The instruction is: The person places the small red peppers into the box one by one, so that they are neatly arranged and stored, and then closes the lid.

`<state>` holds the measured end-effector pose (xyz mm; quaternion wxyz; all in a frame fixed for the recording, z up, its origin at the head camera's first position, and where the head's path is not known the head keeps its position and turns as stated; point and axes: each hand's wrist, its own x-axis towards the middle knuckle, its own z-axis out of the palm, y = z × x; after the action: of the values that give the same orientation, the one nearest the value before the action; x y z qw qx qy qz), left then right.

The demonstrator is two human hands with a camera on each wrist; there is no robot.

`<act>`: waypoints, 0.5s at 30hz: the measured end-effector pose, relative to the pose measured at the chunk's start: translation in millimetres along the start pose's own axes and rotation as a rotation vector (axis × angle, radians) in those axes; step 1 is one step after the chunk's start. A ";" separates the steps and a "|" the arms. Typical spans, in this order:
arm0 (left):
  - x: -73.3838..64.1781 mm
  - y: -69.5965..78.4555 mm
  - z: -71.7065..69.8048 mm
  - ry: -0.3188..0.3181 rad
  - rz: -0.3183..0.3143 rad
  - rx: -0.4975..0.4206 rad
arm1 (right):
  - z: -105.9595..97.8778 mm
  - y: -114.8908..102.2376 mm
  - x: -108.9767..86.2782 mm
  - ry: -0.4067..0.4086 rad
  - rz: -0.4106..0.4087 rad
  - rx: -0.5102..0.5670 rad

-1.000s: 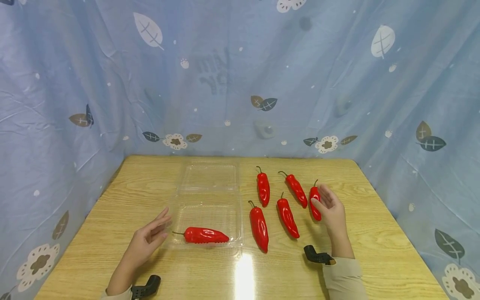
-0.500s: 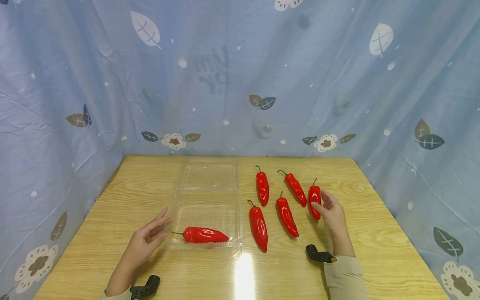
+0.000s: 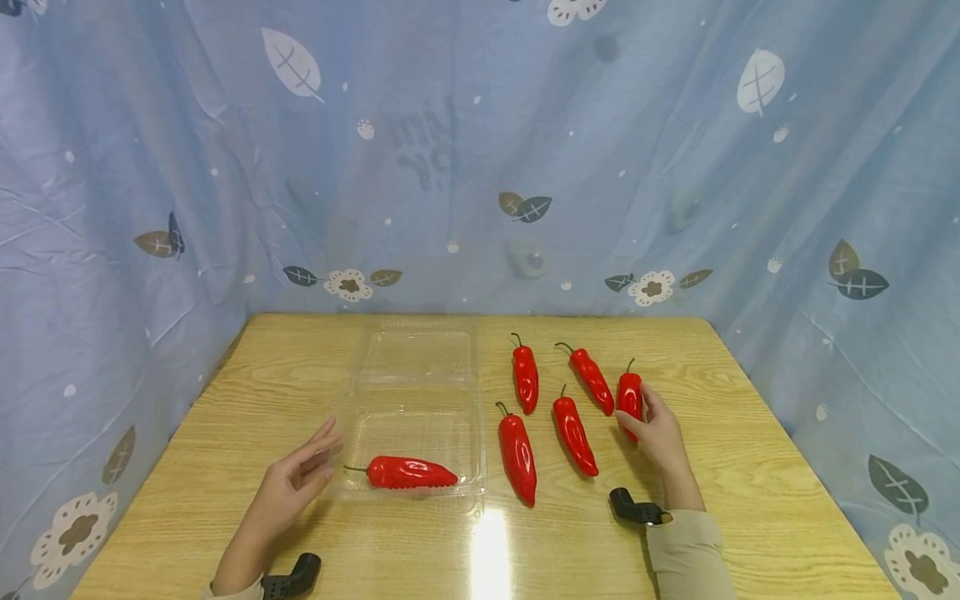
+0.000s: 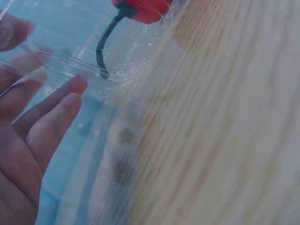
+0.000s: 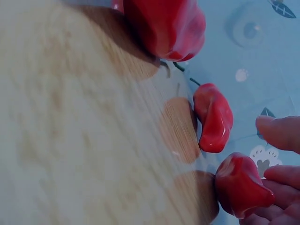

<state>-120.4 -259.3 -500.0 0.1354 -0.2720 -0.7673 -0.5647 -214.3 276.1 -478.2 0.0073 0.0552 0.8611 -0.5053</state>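
My left hand [image 3: 288,483] hovers by the left side of a clear plastic clamshell box [image 3: 482,442], fingers loosely bent and holding nothing. One red pepper [image 3: 411,472] lies crosswise in the box's near half, its stem over the left rim. In the left wrist view that pepper's green stem [image 4: 107,42] shows through the plastic. My right hand [image 3: 660,437] is at the rightmost red pepper [image 3: 630,396], thumb on one side and fingers on the other. The right wrist view shows the thumb [image 5: 279,132] apart from this pepper [image 5: 241,185], with fingers close behind it.
Several more red peppers lie between the box and my right hand: a near one [image 3: 517,458], a middle one [image 3: 574,435] and two farther back [image 3: 526,379] [image 3: 592,382]. The box lid [image 3: 420,354] lies open toward the back. A blue curtain [image 3: 450,167] encloses the wooden table [image 3: 420,550].
My right hand has come slightly nearer and lower around the rightmost pepper, its thumb now crossing the pepper's lower part. The left hand and the peppers stay where they were.
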 end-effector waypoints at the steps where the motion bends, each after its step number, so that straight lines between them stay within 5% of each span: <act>1: -0.1 -0.1 -0.1 -0.004 -0.016 0.004 | 0.5 1.2 0.9 -0.001 0.000 -0.004; 15: -0.5 -0.6 -1.4 -0.031 -0.088 0.041 | 2.1 8.1 2.2 0.040 0.018 -0.059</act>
<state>-120.5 -260.9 -500.3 0.1039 -0.2440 -0.7920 -0.5499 -215.7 278.3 -486.4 -0.0039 0.0729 0.8751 -0.4784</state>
